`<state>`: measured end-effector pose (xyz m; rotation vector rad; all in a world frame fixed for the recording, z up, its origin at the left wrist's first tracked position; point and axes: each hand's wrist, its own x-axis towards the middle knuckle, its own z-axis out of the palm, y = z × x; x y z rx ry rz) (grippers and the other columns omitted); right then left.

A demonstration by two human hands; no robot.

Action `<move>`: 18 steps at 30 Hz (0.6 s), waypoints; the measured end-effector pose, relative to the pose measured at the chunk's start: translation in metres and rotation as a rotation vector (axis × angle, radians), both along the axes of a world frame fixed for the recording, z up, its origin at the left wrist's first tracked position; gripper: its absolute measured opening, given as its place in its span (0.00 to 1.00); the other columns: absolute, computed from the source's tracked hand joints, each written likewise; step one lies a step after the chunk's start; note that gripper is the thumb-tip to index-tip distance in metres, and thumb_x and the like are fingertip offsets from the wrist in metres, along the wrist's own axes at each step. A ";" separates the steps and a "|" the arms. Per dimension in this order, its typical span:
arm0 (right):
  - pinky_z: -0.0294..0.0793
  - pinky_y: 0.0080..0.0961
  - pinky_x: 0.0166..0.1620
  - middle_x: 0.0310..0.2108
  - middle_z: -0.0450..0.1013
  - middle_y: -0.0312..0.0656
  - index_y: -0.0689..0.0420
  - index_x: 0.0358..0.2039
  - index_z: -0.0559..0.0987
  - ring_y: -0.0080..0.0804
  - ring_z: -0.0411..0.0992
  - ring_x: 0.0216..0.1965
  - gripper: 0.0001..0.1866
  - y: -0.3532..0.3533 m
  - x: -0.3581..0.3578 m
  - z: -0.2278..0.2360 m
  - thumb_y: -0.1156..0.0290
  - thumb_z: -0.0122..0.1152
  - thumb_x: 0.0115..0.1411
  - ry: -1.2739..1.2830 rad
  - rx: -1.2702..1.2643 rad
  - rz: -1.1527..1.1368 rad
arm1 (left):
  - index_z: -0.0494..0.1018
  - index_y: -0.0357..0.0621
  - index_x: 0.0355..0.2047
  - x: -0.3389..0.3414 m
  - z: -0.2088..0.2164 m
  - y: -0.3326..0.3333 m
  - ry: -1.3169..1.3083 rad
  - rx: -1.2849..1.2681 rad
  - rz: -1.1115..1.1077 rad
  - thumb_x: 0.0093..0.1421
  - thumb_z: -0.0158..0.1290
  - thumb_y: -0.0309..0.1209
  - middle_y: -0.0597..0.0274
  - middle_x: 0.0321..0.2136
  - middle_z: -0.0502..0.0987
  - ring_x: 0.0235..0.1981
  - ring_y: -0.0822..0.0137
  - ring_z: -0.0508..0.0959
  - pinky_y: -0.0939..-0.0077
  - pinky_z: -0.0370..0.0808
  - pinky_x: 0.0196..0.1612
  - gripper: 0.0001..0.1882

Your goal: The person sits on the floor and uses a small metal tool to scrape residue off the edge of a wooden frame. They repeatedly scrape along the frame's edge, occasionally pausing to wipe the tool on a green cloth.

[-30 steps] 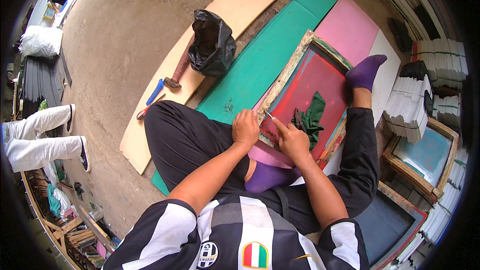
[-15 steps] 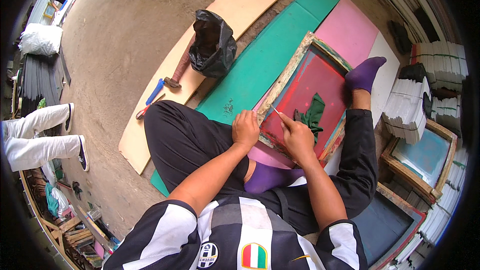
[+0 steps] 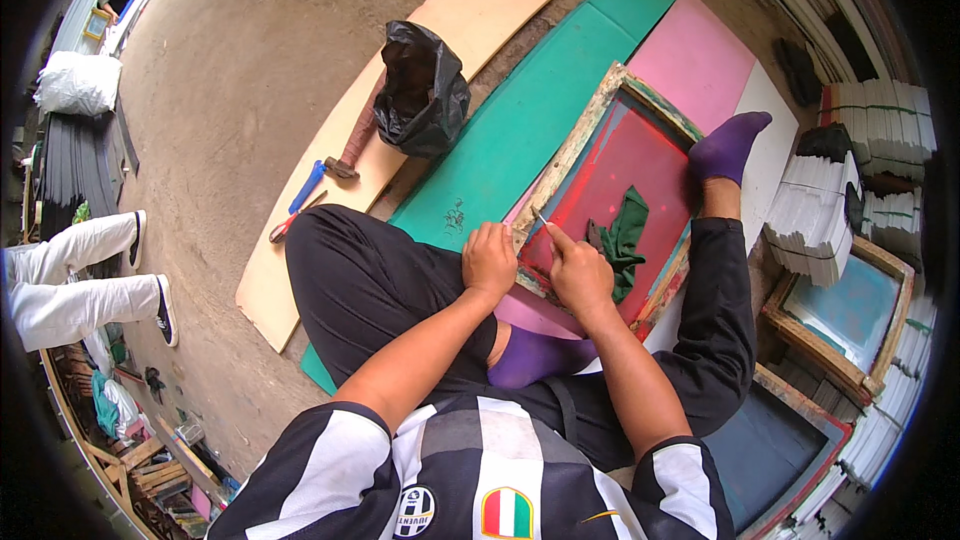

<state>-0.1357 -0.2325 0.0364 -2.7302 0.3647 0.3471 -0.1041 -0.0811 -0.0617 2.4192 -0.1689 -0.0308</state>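
A wooden screen-printing frame (image 3: 573, 147) with red mesh lies tilted before me, between my legs. My left hand (image 3: 490, 258) is closed on the frame's near left corner. In my right hand (image 3: 582, 272), closed with the index finger stretched along it, is a thin pointed metal tool (image 3: 541, 217). Its tip meets the inner edge of the left rail, just beyond my left hand; its handle is hidden in the palm. A crumpled dark green cloth (image 3: 626, 240) rests on the mesh beside my right hand.
Left of the green board (image 3: 540, 90) stand a black plastic bag (image 3: 425, 90), a hammer (image 3: 343, 167), a blue-handled tool (image 3: 307, 186) and red-handled scissors (image 3: 283, 230). More frames (image 3: 880, 375) and white stacks (image 3: 815, 210) line the right. Someone in white trousers (image 3: 85, 308) is at left.
My right hand has shifted slightly left and toward me, and the tool's tip has moved onto the left rail. My left hand stays at the frame's corner.
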 end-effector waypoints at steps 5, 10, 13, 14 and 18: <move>0.83 0.47 0.33 0.36 0.80 0.54 0.42 0.66 0.72 0.54 0.82 0.32 0.31 0.020 0.011 0.020 0.68 0.58 0.60 0.197 -0.184 0.065 | 0.73 0.42 0.34 -0.001 -0.001 0.000 0.016 0.000 -0.010 0.72 0.45 0.37 0.52 0.34 0.75 0.38 0.47 0.75 0.51 0.71 0.43 0.14; 0.83 0.46 0.32 0.35 0.80 0.55 0.45 0.66 0.72 0.55 0.83 0.32 0.31 0.037 0.012 0.012 0.69 0.58 0.59 0.237 -0.229 0.049 | 0.73 0.42 0.34 -0.002 -0.001 -0.001 -0.015 -0.007 -0.014 0.72 0.45 0.37 0.52 0.34 0.75 0.37 0.47 0.75 0.50 0.70 0.42 0.13; 0.83 0.47 0.32 0.33 0.79 0.53 0.45 0.64 0.74 0.53 0.82 0.31 0.29 0.022 0.006 -0.004 0.68 0.58 0.60 0.132 -0.037 0.001 | 0.73 0.41 0.34 0.000 0.004 -0.002 0.008 -0.002 -0.028 0.72 0.45 0.36 0.50 0.33 0.75 0.37 0.46 0.75 0.49 0.70 0.42 0.13; 0.83 0.47 0.31 0.33 0.79 0.53 0.45 0.64 0.75 0.53 0.82 0.30 0.29 0.006 0.002 -0.019 0.68 0.58 0.60 0.045 0.095 -0.022 | 0.73 0.40 0.33 0.001 0.007 -0.002 0.008 -0.001 -0.029 0.72 0.44 0.35 0.48 0.33 0.75 0.37 0.44 0.74 0.48 0.70 0.42 0.14; 0.81 0.51 0.34 0.34 0.80 0.56 0.45 0.63 0.76 0.55 0.82 0.31 0.27 -0.001 -0.002 -0.003 0.69 0.57 0.62 0.042 -0.029 0.093 | 0.73 0.42 0.34 0.000 0.002 0.001 -0.009 0.020 -0.041 0.72 0.45 0.36 0.53 0.34 0.75 0.37 0.48 0.75 0.50 0.71 0.42 0.13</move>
